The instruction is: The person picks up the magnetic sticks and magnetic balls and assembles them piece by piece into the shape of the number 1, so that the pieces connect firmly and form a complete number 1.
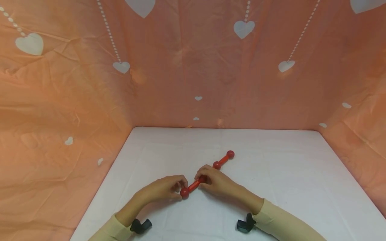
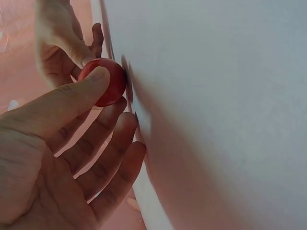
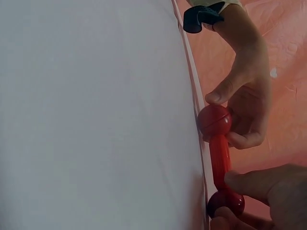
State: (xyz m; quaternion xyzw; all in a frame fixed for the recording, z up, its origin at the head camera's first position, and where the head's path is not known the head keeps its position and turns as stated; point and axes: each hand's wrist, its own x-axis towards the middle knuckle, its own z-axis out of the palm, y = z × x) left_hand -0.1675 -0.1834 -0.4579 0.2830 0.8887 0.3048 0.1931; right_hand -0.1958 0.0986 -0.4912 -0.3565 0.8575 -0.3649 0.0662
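Observation:
A red rod [image 1: 193, 186] joins two red balls in the middle of the table. At its near end, my left hand [image 1: 159, 190] pinches the near ball [image 1: 184, 193], thumb on top in the left wrist view, the other fingers spread below. My right hand [image 1: 218, 182] grips the rod's other end, its thumb against the rod and a finger at the dark red ball [image 3: 226, 203]. Beyond the right hand, another ball [image 1: 216, 165], a short rod [image 1: 223, 160] and a far ball [image 1: 230, 154] continue in line. The stretch between is hidden by the right hand.
A white cloth-covered table [image 1: 286, 160] lies under both hands. Orange fabric with white hearts [image 1: 181, 73] stands round its back and sides. Each wrist wears a dark strap mount, the left mount [image 1: 141, 226] and the right mount [image 1: 246, 223] close over the table.

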